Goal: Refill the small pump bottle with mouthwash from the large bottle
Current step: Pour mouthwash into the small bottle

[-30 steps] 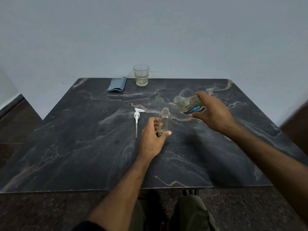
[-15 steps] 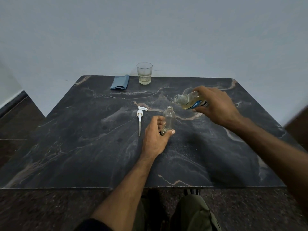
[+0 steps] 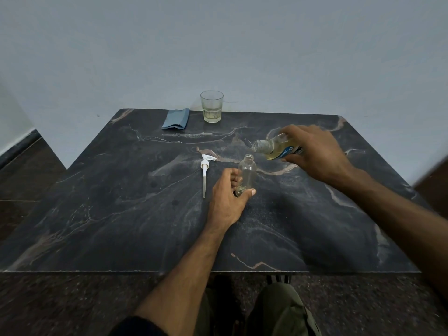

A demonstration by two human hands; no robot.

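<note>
Here each grip holds a clear uncapped bottle: left hand [image 3: 226, 200] small pump bottle [image 3: 246, 174], right hand [image 3: 315, 154] large bottle [image 3: 276, 149].

The left hand [image 3: 226, 197] holds the small bottle [image 3: 246, 172] upright on the worktop [image 3: 121, 214]; the right hand [image 3: 315, 151] tilts the large bottle [image 3: 274, 147] just above it, apparently not pouring.

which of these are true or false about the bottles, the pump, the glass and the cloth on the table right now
1. The left hand holds the small bottle near its base. True.
2. The pump head is screwed onto the small bottle. False: it lies on the table beside it.
3. The right hand tilts the large bottle, its open mouth toward the small one. True.
4. The glass lies tipped over. False: it stands upright.
5. The blue cloth covers the glass. False: it lies beside it.
</note>
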